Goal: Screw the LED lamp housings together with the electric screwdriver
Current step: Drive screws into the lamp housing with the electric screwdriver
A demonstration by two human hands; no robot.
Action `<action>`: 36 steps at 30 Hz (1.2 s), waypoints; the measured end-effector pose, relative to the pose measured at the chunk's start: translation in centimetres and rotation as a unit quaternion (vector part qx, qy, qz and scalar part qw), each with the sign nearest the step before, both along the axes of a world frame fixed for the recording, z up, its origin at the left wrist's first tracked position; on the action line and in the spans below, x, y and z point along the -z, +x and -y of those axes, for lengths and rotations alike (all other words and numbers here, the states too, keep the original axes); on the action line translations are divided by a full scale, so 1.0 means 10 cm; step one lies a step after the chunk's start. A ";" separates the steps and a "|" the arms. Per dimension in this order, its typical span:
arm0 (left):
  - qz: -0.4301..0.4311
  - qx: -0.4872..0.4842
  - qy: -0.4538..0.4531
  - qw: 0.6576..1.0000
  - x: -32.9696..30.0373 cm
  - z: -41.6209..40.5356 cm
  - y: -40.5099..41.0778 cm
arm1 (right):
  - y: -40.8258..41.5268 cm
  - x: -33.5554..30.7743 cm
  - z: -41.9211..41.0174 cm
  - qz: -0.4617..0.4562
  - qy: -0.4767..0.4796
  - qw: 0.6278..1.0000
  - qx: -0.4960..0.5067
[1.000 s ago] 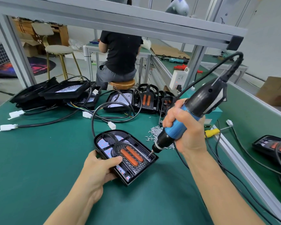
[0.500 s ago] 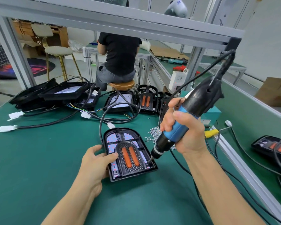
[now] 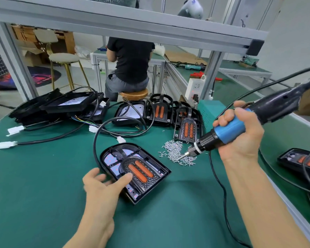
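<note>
Lamp housing (image 3: 134,171), black and arch-topped with two orange strips down its middle, lies flat on the green bench mat (image 3: 34,185), its rounded end pointing away and to the left. At its near-left edge the left hand (image 3: 104,185) rests against it with relaxed, spread fingers; the thumb lies on the housing's face just beside the orange strips, and nothing is clasped. A black cable (image 3: 97,138) loops up from the housing's far-left corner to a white connector (image 3: 121,139).

To the right of the housing, and apart from it, the electric screwdriver (image 3: 227,132) is gripped in the right hand (image 3: 240,135), fingers curled tightly round its blue sleeve. The tool slants down to the left, and its bit tip sits in the pile of small silver screws (image 3: 177,154) scattered on the mat just beyond the housing's right corner. The screwdriver's cord trails down the mat past the right forearm.

Farther back, more lamp housings (image 3: 187,128) stand in a row beside a teal box (image 3: 210,111), and a stack of black frames (image 3: 68,104) with loose wiring lies at the far left. Another housing (image 3: 301,161) rests at the right edge. Beyond the bench, a person in a black shirt (image 3: 131,61) sits on a stool with their back turned.
</note>
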State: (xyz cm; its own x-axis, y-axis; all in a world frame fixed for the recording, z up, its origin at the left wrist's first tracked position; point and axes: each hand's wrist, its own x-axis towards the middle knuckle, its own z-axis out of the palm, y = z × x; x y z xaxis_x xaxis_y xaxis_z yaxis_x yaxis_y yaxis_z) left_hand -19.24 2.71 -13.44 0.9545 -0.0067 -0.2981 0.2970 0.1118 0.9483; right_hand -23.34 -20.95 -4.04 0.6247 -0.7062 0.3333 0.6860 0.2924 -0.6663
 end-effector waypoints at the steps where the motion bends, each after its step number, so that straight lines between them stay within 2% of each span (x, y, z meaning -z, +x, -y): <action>1: 0.038 -0.008 0.068 0.997 -0.03 -0.02 0.00 | -0.01 0.01 0.02 0.000 0.003 1.000 0.004; 4: 0.224 -0.015 0.240 0.944 -0.18 -0.09 0.05 | -0.03 0.03 0.04 0.000 0.011 1.000 0.018; 5: 0.288 0.010 0.254 0.923 -0.25 -0.07 0.11 | -0.04 0.03 0.04 0.000 0.012 1.000 0.025; 7: 0.350 0.123 0.243 0.896 -0.42 0.08 0.26 | -0.04 0.03 0.02 -0.006 0.008 0.999 0.039; 8: 0.363 0.189 0.259 0.875 -0.49 0.21 0.35 | -0.04 0.04 0.01 -0.010 0.004 0.999 0.043; 10: 0.384 0.295 0.340 0.806 -0.59 0.53 0.57 | -0.05 0.05 0.00 -0.017 -0.001 0.999 0.051; 12: 0.380 0.357 0.417 0.744 -0.59 0.84 0.79 | -0.06 0.07 -0.01 -0.017 -0.008 0.998 0.057; 17: 0.330 0.422 0.510 0.673 -0.38 1.24 1.13 | -0.09 0.13 0.00 -0.022 -0.041 0.998 0.048; 21: 0.317 0.435 0.547 0.641 -0.29 1.31 1.18 | -0.09 0.16 0.01 -0.022 -0.046 0.998 0.043; 27: 0.336 0.418 0.565 0.627 -0.23 1.32 1.16 | -0.07 0.16 0.02 -0.023 -0.047 0.998 0.042; 34: 0.388 0.427 0.592 0.563 -0.20 1.31 1.11 | -0.05 0.14 -0.05 -0.022 -0.044 0.998 0.045; 35: 0.392 0.428 0.585 0.566 -0.21 1.30 1.11 | -0.06 0.12 -0.06 -0.019 -0.042 0.998 0.046; 36: 0.393 0.426 0.566 0.586 -0.24 1.29 1.11 | -0.07 0.10 -0.06 -0.016 -0.040 0.998 0.048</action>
State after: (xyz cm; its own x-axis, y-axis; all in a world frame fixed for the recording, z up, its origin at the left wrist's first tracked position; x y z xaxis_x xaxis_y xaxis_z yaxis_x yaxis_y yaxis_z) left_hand -8.12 -10.19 -11.07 0.5931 -0.8041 -0.0423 -0.7915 -0.5918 0.1526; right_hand -24.01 -20.36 -5.05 0.5662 -0.7359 0.3713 0.6864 0.1716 -0.7067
